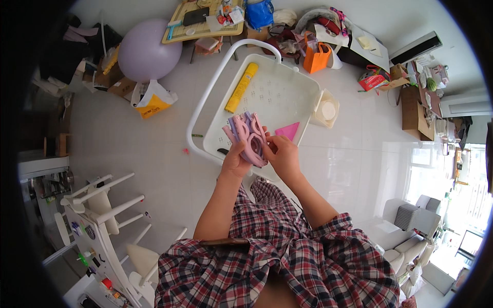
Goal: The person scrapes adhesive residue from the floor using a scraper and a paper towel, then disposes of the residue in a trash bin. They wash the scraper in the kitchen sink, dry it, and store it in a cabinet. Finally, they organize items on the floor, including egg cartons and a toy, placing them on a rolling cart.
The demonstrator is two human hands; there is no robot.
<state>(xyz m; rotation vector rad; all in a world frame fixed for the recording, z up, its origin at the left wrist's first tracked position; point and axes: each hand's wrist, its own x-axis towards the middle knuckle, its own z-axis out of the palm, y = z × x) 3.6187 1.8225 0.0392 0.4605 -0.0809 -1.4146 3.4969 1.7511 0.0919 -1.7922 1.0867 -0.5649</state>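
A bunch of pink and lilac folding plastic hangers (250,141) is held in front of me, over the near part of a white trolley tray (277,84). My left hand (236,161) is closed round the bunch's lower left side. With bent fingers, my right hand (282,154) grips its right edge; the fingertips are partly hidden. In the tray lie a long yellow packet (241,88) at the far left and a flat pink triangular piece (287,131) just beyond my right hand. A small black curved object (222,151) shows by my left hand.
The trolley's white tubular handle (208,92) arches along the left and far side; a cream bin (326,109) adjoins its right. Farther off are a large lilac ball (149,51), a cluttered table (179,32) and an orange bag (317,57). White chairs (110,205) stand at left.
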